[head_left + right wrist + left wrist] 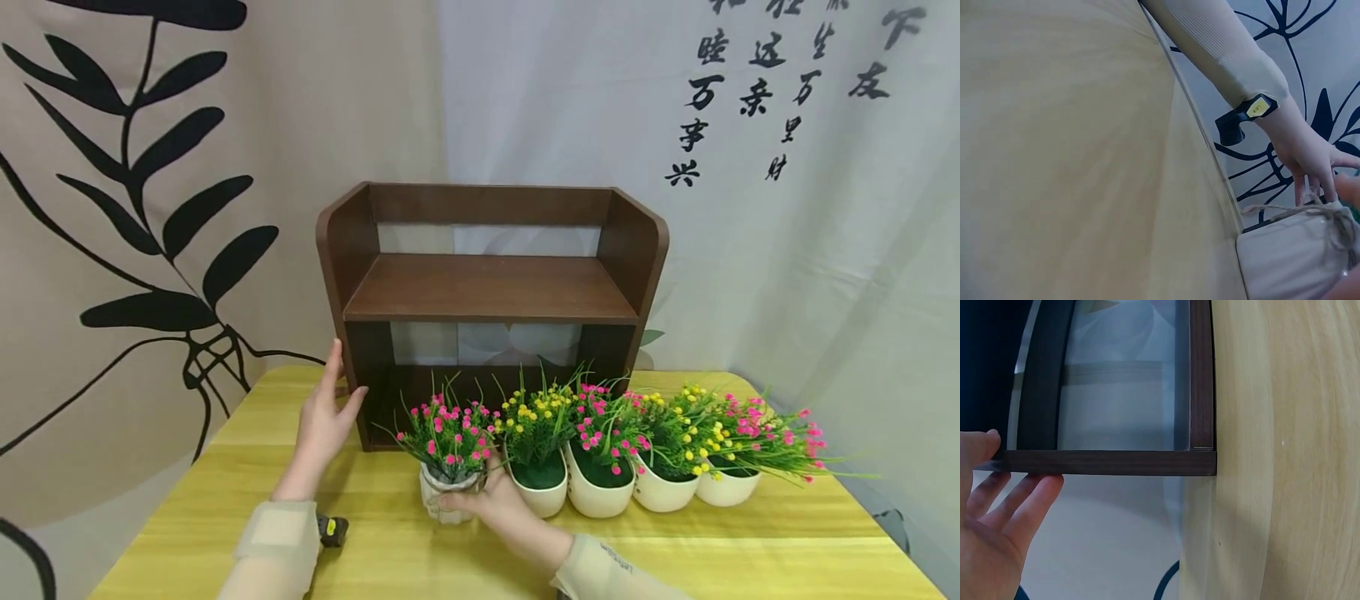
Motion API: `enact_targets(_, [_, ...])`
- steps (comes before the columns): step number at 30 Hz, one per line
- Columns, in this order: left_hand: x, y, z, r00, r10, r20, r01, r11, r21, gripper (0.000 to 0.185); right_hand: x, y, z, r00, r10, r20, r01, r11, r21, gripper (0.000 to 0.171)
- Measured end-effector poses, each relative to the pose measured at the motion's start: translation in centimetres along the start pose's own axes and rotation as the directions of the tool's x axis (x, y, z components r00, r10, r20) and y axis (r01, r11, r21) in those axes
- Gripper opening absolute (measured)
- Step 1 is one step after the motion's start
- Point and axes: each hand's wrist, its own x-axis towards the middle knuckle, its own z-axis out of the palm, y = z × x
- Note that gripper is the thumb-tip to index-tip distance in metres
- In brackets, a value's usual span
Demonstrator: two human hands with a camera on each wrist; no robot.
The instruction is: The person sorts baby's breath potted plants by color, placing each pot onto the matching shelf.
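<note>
A dark brown two-tier wooden shelf (491, 287) stands at the back of the table. My left hand (322, 425) grips its left side panel (1116, 462), thumb on the inner face and fingers on the outer one in the left wrist view. In front of the shelf, my right hand (510, 504) holds a potted plant with pink flowers (450, 437) by its whitish pot (1291, 256). Twine (1341, 225) is tied around that pot in the right wrist view. Most of the right hand's fingers are hidden behind the pot.
To the right, a row of white pots holds artificial plants with yellow flowers (536, 417) and pink flowers (600, 425). They stand on the yellow wood-grain table (420, 558). A printed curtain (540, 108) hangs behind the shelf.
</note>
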Motion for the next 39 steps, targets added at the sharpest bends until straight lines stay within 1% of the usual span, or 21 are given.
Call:
enact_targets(2, [-0.1,0.0,0.1,1.0,0.003,-0.002,-0.003,1.0,0.002,0.089,0.3,0.3,0.0,1.0,-0.018,0.001,0.018,0.999,-0.031,0.067])
enact_targets(4, [-0.2,-0.1,0.1,1.0,0.013,-0.007,-0.013,1.0,-0.002,0.089,0.4,0.5,0.0,0.999,-0.039,-0.001,0.038,0.997,-0.074,0.064])
enact_targets(6, [-0.2,-0.1,0.2,1.0,0.022,-0.009,-0.022,1.0,-0.012,0.089,0.6,0.6,0.0,0.998,-0.06,0.012,0.061,0.994,-0.093,0.064])
enact_targets(12, [-0.1,0.0,0.1,0.999,0.029,-0.015,-0.029,0.999,-0.015,0.09,0.7,0.7,0.1,0.996,-0.086,0.023,0.087,0.994,-0.068,0.062])
enact_targets(14, [-0.1,0.0,0.1,0.999,0.029,-0.013,-0.03,1.0,-0.011,0.09,0.7,0.7,0.2,0.996,-0.086,0.007,0.087,0.993,-0.079,0.061])
enact_targets(17, [-0.1,0.1,0.1,1.0,0.026,-0.012,-0.026,1.0,-0.007,0.09,0.7,0.7,0.3,0.997,-0.077,-0.025,0.073,0.989,-0.126,0.059])
enact_targets(20, [-0.1,0.2,0.1,1.0,0.021,-0.017,-0.021,1.0,-0.003,0.09,0.8,0.7,0.5,0.996,-0.075,-0.05,0.066,0.984,-0.166,0.061])
enact_targets(27, [-0.1,-0.1,0.2,1.0,0.013,-0.013,-0.013,1.0,-0.003,0.089,0.9,0.6,1.0,0.991,-0.097,-0.092,0.077,0.978,-0.194,0.073])
enact_targets(33, [-0.1,-0.1,0.2,1.0,0.009,-0.021,-0.01,1.0,-0.012,0.089,0.7,-0.5,1.4,0.99,-0.134,-0.046,0.121,0.971,-0.206,0.073])
enact_targets(39, [-0.2,0.1,0.1,1.0,-0.017,-0.006,0.017,1.0,0.001,0.089,1.0,-2.1,1.7,0.984,-0.18,-0.016,0.172,0.962,-0.212,0.08])
